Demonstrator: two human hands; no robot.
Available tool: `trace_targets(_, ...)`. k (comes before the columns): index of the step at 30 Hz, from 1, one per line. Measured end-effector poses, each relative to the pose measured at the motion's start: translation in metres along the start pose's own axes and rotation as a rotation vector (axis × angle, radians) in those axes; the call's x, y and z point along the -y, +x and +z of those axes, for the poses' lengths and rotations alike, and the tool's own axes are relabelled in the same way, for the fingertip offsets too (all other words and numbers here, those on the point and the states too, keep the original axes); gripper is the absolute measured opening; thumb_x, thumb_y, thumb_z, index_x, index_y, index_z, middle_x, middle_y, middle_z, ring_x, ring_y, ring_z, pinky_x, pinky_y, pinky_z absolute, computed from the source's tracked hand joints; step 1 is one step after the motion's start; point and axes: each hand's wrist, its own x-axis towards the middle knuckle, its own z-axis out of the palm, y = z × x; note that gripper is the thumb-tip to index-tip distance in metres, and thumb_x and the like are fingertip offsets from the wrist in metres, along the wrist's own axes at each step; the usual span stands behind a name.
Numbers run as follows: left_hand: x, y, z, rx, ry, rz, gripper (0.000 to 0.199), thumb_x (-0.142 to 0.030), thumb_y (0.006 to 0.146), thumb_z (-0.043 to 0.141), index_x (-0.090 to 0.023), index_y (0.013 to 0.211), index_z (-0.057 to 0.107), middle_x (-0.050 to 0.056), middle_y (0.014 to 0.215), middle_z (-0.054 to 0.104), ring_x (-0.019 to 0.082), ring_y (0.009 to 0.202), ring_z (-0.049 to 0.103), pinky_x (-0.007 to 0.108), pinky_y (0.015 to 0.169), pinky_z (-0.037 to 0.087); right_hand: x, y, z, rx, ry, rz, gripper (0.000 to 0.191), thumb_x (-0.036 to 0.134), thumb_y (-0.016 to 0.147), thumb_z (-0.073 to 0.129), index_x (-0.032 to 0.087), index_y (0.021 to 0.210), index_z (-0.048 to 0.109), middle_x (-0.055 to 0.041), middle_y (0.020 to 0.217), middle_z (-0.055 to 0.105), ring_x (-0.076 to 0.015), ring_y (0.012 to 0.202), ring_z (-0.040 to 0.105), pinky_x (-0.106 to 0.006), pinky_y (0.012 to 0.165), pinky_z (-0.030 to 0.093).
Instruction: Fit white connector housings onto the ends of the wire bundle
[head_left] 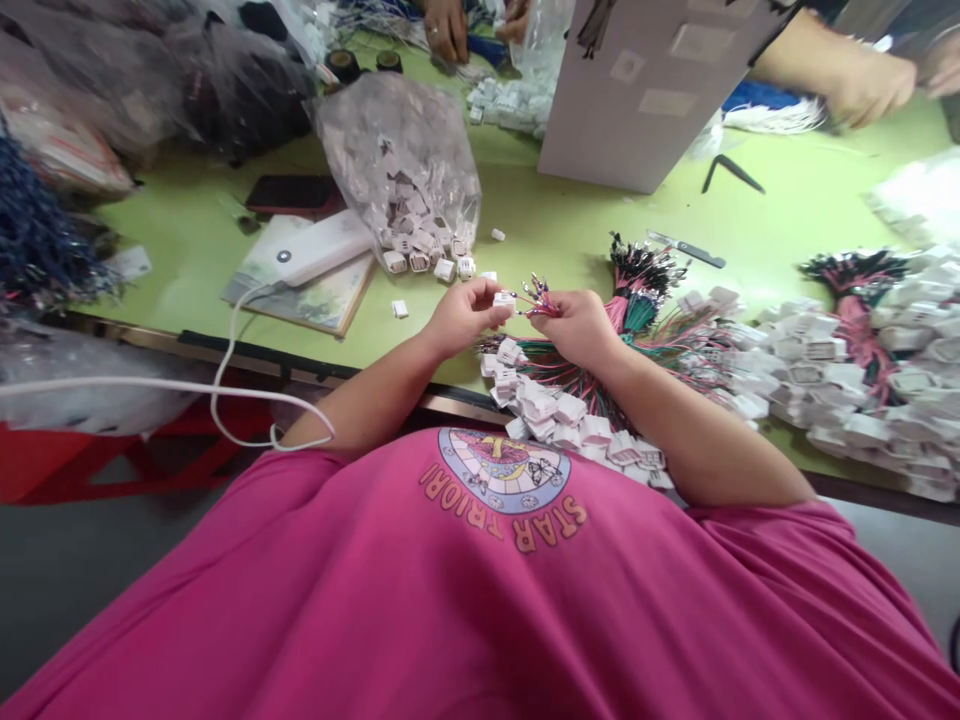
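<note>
Between the thumb and fingers of my left hand [466, 316] is a small white connector [504, 300]. My right hand [581, 325], just to its right, is closed round a bunch of thin wires [538, 298] whose metal tips point up and left. The connector is close to the wire tips; whether a wire sits in it is too small to tell. Below my right hand, many white connectors [559, 408] on pink and green wires lie along the table's front edge. Beyond it is a bundle of black-ended wires [637, 270].
A clear bag [405, 150] spills loose white connectors behind my left hand. A white power bank [322, 248] with a cable rests on a booklet [341, 300]. A grey box [630, 90], a knife [686, 248] and more wired connectors [825, 370] are rightward. Other people's hands work across the table.
</note>
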Motion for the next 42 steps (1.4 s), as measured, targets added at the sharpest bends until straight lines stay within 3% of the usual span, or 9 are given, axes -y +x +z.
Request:
trace_targets(5,-0.001,-0.001,0.000,-0.014,0.041,0.007,0.053,-0.048,0.055,0.083,-0.012,0.086,0.059,-0.002,0.065,0.061,0.007,0.054,0.056,0.020,0.054,0.045,-0.002,0.001,0.001,0.031,0.024,0.027,0.019,0.029,0.069,0.055,0.016,0.057,0.050,0.0052,0.053,0.035,-0.0072,0.055,0.031,-0.024,0.053,0.024)
trace_targets(12,0.003,-0.003,0.001,0.086,0.074,-0.028,0.049,-0.044,0.060,0.082,-0.010,0.088,0.061,-0.001,0.066,0.062,0.008,0.055,0.056,0.022,0.056,0.047,-0.006,0.001,0.003,0.048,-0.001,0.020,0.017,0.028,0.069,0.054,0.015,0.059,0.052,0.0047,0.053,0.038,-0.0076,0.055,0.034,-0.024,0.054,0.025)
trace_targets(23,0.008,-0.002,0.010,-0.006,0.166,0.033,0.051,-0.052,0.065,0.076,-0.012,0.091,0.059,0.003,0.075,0.065,0.011,0.063,0.059,0.023,0.059,0.047,-0.008,-0.001,0.000,0.094,0.102,0.039,0.017,0.028,0.071,0.060,0.014,0.063,0.057,0.0051,0.054,0.042,-0.0069,0.054,0.035,-0.024,0.053,0.028)
trace_targets(25,0.001,-0.010,0.008,0.050,0.257,0.084,0.049,-0.052,0.070,0.071,-0.012,0.095,0.060,0.005,0.082,0.066,0.011,0.070,0.061,0.024,0.064,0.048,-0.007,-0.001,-0.009,0.168,0.164,0.057,0.017,0.030,0.073,0.061,0.013,0.069,0.062,0.0042,0.054,0.046,-0.0073,0.053,0.039,-0.024,0.054,0.031)
trace_targets(28,-0.010,-0.032,0.007,0.269,0.562,0.223,0.039,-0.047,0.078,0.066,-0.014,0.097,0.062,0.006,0.089,0.067,0.014,0.079,0.062,0.027,0.073,0.049,-0.003,0.005,-0.024,0.222,0.195,0.136,0.019,0.029,0.078,0.059,0.012,0.081,0.067,0.0009,0.057,0.055,-0.0090,0.052,0.046,-0.026,0.055,0.037)
trace_targets(31,-0.016,-0.058,0.010,0.380,0.814,0.432,0.033,-0.044,0.082,0.062,-0.016,0.100,0.062,0.008,0.099,0.068,0.018,0.093,0.063,0.033,0.083,0.050,0.001,0.017,-0.024,0.217,0.022,0.155,0.017,0.021,0.077,0.059,0.011,0.086,0.070,-0.0035,0.063,0.063,-0.0114,0.056,0.053,-0.026,0.059,0.041)
trace_targets(34,-0.016,-0.076,0.015,0.355,0.870,0.584,0.033,-0.042,0.084,0.061,-0.015,0.104,0.059,0.010,0.105,0.067,0.019,0.100,0.062,0.034,0.087,0.051,0.003,0.025,-0.007,0.385,-0.357,0.005,0.017,0.014,0.072,0.060,0.014,0.082,0.073,-0.0063,0.070,0.068,-0.0147,0.064,0.059,-0.027,0.063,0.041)
trace_targets(37,-0.012,-0.082,0.017,0.322,0.868,0.628,0.033,-0.041,0.084,0.062,-0.016,0.104,0.058,0.010,0.104,0.067,0.018,0.100,0.063,0.033,0.085,0.053,0.003,0.025,0.012,0.553,-0.654,-0.110,0.021,0.013,0.071,0.056,0.015,0.079,0.075,-0.0089,0.074,0.071,-0.0176,0.068,0.061,-0.027,0.062,0.039)
trace_targets(42,-0.011,-0.083,0.016,0.314,0.819,0.562,0.034,-0.043,0.082,0.064,-0.017,0.104,0.058,0.008,0.102,0.066,0.017,0.094,0.063,0.032,0.081,0.053,-0.002,0.020,0.013,0.457,-0.552,-0.063,0.021,0.018,0.069,0.056,0.017,0.080,0.074,-0.0044,0.075,0.072,-0.0149,0.068,0.061,-0.023,0.059,0.038)
